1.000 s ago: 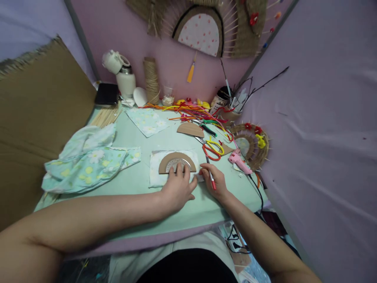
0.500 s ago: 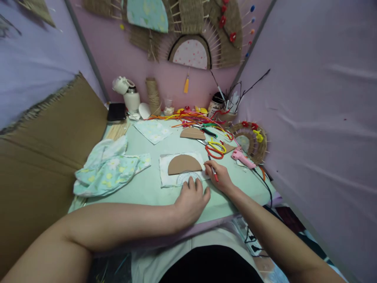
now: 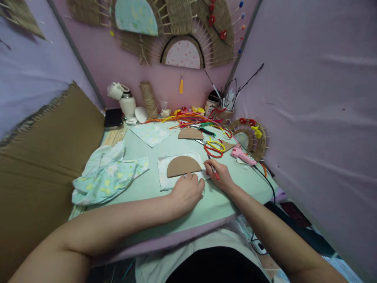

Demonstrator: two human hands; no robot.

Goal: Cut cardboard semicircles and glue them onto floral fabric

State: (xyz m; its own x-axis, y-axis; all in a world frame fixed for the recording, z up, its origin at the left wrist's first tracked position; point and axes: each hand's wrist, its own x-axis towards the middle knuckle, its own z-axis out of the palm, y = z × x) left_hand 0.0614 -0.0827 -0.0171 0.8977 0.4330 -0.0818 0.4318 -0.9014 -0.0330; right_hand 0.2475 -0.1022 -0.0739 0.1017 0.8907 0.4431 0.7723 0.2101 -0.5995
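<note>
Cardboard half-disc lies by the left hand, grip unclear; the right hand grasps a pen; a pot holds white sticks.

One camera sits on my head and faces forward and down, over my forearms, to the green table. From this high place it sees my left hand and my right hand quite near, below the middle of the view, and the pink wall farther behind, at the top. The view is wide, so my lap enters at the bottom edge.
</note>
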